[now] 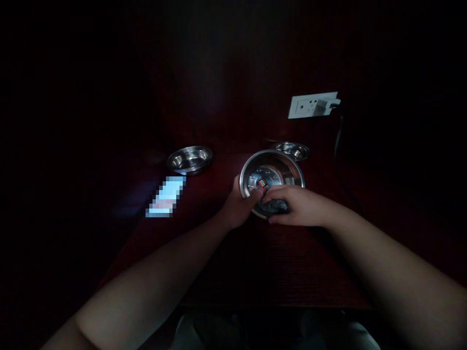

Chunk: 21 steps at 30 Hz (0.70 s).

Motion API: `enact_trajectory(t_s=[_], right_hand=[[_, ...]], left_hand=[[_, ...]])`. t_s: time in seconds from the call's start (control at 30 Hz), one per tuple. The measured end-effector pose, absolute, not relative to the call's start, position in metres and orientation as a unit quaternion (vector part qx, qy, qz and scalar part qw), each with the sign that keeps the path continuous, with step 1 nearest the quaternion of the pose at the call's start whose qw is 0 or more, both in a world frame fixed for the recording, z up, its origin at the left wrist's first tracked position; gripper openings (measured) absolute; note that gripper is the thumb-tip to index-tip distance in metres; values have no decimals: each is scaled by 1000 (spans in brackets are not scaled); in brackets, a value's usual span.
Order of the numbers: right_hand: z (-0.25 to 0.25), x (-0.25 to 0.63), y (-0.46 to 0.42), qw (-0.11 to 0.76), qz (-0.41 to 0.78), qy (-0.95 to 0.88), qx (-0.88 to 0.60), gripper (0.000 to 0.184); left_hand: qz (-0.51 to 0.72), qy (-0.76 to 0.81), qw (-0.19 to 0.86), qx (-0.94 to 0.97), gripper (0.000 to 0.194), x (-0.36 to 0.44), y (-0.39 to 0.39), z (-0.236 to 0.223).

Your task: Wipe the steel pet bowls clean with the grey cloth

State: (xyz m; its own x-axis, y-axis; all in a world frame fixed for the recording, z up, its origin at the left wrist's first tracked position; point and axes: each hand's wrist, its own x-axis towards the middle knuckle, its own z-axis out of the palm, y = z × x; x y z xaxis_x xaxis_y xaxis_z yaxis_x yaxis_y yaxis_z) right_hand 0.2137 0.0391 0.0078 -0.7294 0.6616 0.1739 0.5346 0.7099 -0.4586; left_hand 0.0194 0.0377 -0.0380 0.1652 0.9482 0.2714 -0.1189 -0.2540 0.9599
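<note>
A steel bowl (pixel 273 167) is tilted toward me over a dark red table (pixel 284 262). My left hand (pixel 239 206) grips the bowl's near left rim, thumb hooked over the edge. My right hand (pixel 297 206) is closed on a dark grey cloth (pixel 279 206) pressed against the bowl's near rim. Inside the bowl a small orange and white thing (pixel 261 183) shows; I cannot make out what it is.
A second steel bowl (pixel 189 159) stands at the left, a third (pixel 292 149) just behind the held one. A lit, blurred screen (pixel 166 196) lies flat on the table's left side. A white socket plate (pixel 312 105) with a plug and dark cable is on the wall.
</note>
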Motion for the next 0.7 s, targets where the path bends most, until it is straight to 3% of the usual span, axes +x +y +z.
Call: enact_trajectory(t_s=[0.23,0.7], right_hand=[[7,214,39,159,173,-911,-338,45],[10,211,36,173,180,-918,-310,28]], left_hand=[[532,374,497,575,63,20,34,-33],[538,380,490,572,64,19,37,-35]])
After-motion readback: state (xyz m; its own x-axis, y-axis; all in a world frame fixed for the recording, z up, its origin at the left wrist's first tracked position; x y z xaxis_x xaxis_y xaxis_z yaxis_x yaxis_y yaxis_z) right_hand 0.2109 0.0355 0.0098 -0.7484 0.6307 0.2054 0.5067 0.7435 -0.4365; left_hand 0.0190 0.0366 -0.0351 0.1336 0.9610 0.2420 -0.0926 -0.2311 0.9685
